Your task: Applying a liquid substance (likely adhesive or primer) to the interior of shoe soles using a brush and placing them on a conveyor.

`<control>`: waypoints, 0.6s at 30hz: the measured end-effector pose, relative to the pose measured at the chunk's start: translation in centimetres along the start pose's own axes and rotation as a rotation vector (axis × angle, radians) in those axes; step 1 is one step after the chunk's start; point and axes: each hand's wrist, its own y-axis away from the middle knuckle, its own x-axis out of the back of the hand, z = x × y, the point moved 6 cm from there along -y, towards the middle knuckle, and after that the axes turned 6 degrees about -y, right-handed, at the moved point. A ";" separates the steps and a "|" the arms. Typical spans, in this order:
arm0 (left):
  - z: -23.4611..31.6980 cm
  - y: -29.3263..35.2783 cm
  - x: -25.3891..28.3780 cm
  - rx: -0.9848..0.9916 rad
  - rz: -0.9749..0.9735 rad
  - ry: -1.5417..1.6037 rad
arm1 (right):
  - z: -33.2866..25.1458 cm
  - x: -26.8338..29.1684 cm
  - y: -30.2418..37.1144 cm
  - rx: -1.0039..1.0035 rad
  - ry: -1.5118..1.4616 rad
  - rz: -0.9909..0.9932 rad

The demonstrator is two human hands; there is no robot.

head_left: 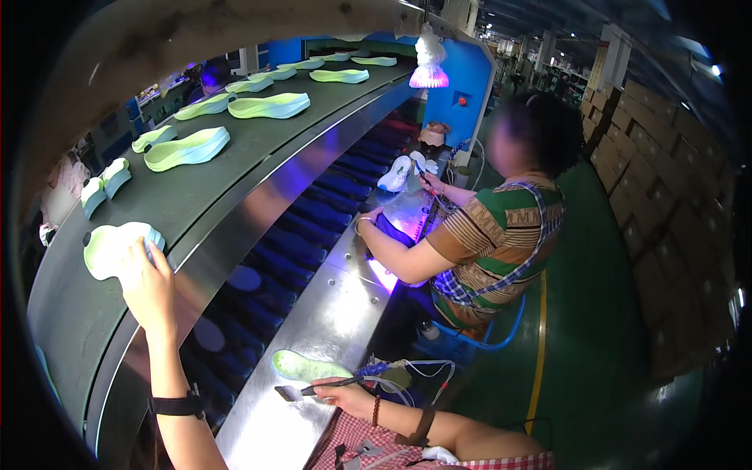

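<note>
My left hand (149, 286) reaches up to the dark green conveyor belt (59, 325). Its fingers are closed on the near edge of a pale green and light blue shoe sole (110, 249), which is at the belt's surface. My right hand (348, 395) grips a flat brush (290, 393) by its dark handle, with the bristles pointing left over the shiny metal worktop (258, 419). Just behind the brush, a second shoe sole (301, 366), light green, lies on that worktop.
More soles (188, 149) lie along the belt, curving away to the far right. Beneath the belt are dark rollers or slats (290, 227). To the right a co-worker (493, 235) handles a white sole (395, 174). Thin hoses (431, 364) run beside my right hand. Stacked cartons (658, 196) line the aisle.
</note>
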 end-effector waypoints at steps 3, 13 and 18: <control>-0.3 0.1 -0.6 0.022 0.010 -0.075 | -0.3 -0.4 0.0 -0.011 0.007 -0.025; -0.9 -0.3 -1.8 -0.177 -0.076 -0.182 | -1.3 -1.2 0.3 0.027 0.012 -0.019; -6.4 -0.8 1.0 0.139 -0.349 0.289 | -1.2 0.0 0.7 0.074 -0.025 -0.033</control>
